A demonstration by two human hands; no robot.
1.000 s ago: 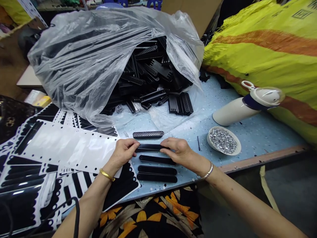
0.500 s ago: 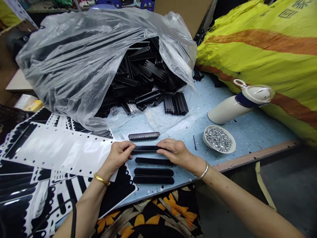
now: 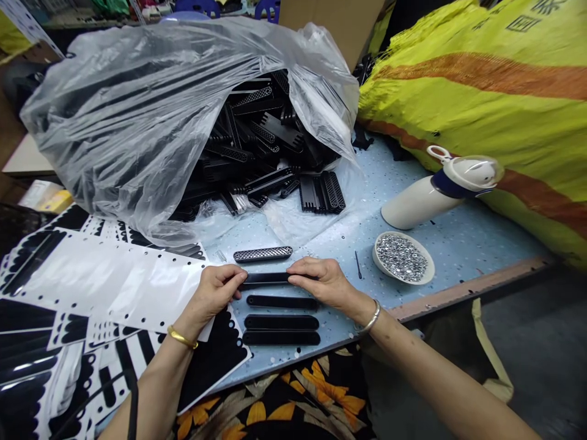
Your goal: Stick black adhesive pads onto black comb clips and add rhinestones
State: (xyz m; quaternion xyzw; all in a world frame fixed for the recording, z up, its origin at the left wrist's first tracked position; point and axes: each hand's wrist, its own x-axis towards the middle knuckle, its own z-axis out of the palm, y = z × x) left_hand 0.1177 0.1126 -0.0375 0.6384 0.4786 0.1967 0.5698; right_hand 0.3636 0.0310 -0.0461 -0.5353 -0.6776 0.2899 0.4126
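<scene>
My left hand and my right hand pinch opposite ends of a long black strip with rounded ends, held level just over the blue table. Whether the strip is a single piece or has a sticker on it, I cannot tell. Nearer me lie several similar black strips: one close below my hands, then a pair side by side. Beyond my fingers rests a black strip with a lattice face. A gold bangle circles my left wrist, a silver one my right.
A clear plastic bag spills black plastic parts at the back. Sticker sheets cover the left side. To the right are a bowl of small metal pieces, a leaning white bottle, a thin black stick and a yellow sack.
Both hands keep their pinch on the black strip. The whole view has shifted slightly, and the things on the table appear unmoved.
</scene>
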